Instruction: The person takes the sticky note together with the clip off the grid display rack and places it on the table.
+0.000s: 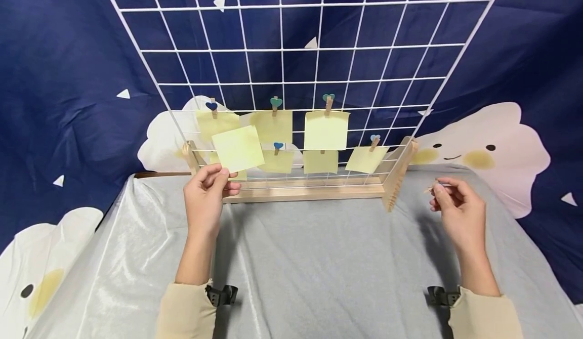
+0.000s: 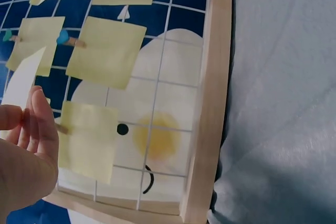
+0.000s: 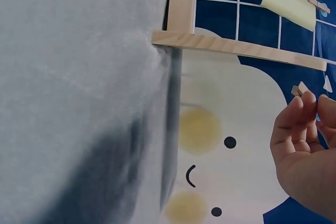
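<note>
My left hand [image 1: 207,187] pinches a yellow sticky note [image 1: 238,148] by its lower edge, between thumb and fingers. The note is held in front of the left part of a white wire grid [image 1: 282,50]. Off to the right of the grid, my right hand [image 1: 461,212] pinches a small wooden clothespin [image 3: 298,89]; its tip pokes out past the fingertips, and a bit of blue shows between them. Several yellow notes hang on the grid in two rows, among them a bright one [image 1: 326,130]. Heart-topped clothespins [image 1: 276,104] hold them; the held note partly covers those at left.
The grid stands in a wooden base [image 1: 305,193] with a side foot [image 1: 397,177] at its right end. Grey cloth [image 1: 309,263] covers the table. Behind hangs a dark blue curtain [image 1: 68,76] with white clouds and triangles. A black strap mount sits at each wrist.
</note>
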`<state>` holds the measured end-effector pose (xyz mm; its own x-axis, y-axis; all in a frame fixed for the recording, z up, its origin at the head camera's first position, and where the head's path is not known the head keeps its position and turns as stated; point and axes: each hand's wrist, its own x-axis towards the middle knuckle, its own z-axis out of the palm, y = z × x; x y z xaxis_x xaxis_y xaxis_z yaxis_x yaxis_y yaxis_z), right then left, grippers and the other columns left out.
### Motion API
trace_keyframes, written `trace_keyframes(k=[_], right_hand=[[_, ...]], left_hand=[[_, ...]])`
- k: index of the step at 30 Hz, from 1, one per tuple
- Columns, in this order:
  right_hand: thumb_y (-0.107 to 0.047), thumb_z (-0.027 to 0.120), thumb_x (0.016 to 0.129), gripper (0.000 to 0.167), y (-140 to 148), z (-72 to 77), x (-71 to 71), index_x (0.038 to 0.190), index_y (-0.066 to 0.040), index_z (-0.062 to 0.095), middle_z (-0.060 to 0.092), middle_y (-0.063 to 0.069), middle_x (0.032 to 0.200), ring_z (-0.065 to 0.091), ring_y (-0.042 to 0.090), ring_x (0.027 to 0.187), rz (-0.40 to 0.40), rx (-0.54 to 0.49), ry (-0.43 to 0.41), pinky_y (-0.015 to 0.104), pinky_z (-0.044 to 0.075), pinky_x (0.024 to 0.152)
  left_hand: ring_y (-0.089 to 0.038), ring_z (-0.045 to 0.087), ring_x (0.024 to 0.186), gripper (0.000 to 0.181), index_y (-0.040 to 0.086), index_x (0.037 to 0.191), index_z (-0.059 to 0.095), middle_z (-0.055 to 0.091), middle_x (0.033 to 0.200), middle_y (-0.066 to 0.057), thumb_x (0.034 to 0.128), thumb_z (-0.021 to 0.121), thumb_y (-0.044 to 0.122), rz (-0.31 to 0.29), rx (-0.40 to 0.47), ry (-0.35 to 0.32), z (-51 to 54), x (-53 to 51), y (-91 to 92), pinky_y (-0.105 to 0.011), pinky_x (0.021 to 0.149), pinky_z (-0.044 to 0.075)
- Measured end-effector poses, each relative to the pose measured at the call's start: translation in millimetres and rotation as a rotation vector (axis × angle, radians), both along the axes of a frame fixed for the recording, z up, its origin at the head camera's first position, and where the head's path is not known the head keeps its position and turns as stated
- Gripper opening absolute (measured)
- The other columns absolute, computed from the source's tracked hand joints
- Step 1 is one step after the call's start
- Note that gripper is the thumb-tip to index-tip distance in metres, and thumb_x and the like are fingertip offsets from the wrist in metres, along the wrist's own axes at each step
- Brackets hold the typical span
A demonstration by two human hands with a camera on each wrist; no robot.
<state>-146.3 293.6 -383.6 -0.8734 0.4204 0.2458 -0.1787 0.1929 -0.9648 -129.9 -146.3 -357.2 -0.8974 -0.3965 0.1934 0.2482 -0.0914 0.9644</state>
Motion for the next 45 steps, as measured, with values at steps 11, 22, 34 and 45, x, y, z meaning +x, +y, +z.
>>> trace_keyframes(k=[11,22,34,45], right_hand=[[0.004,0.065,0.096,0.014,1.6,-11.6,1.2,0.108,-0.002,0.070,0.067,-0.006,0.076,0.061,0.003,0.057,-0.035,0.057,-0.033,0.012,0.052,0.056],[0.006,0.065,0.095,0.013,0.6,-19.5,1.5,0.108,0.004,0.068,0.068,-0.003,0.076,0.061,0.004,0.057,-0.016,0.008,0.009,0.012,0.051,0.056],[0.007,0.064,0.095,0.016,3.3,-28.4,1.5,0.105,-0.003,0.070,0.068,-0.002,0.075,0.059,0.006,0.058,-0.016,-0.007,0.007,0.013,0.051,0.056],[0.005,0.065,0.095,0.016,5.5,-29.7,2.6,0.105,-0.007,0.071,0.068,-0.002,0.076,0.060,0.006,0.059,-0.027,0.010,-0.012,0.013,0.051,0.057]], left_hand=[[-0.013,0.070,0.060,0.011,-0.013,0.105,0.061,0.074,0.079,-0.005,0.0974,0.062,-0.005,0.057,0.046,0.021,-7.0,4.4,-17.3,-0.027,0.061,0.060],[-0.014,0.071,0.060,0.013,-0.014,0.105,0.062,0.075,0.080,-0.010,0.0972,0.063,-0.003,0.114,0.066,0.028,-10.7,11.7,-39.0,-0.026,0.059,0.059],[-0.016,0.071,0.059,0.005,-0.007,0.100,0.066,0.074,0.080,-0.013,0.0964,0.064,-0.004,0.159,0.111,0.050,-13.7,15.3,-54.2,-0.026,0.057,0.059],[-0.015,0.070,0.057,0.004,-0.006,0.099,0.065,0.074,0.078,-0.009,0.0957,0.065,-0.003,0.208,0.138,0.029,-15.9,18.4,-66.0,-0.026,0.056,0.059]])
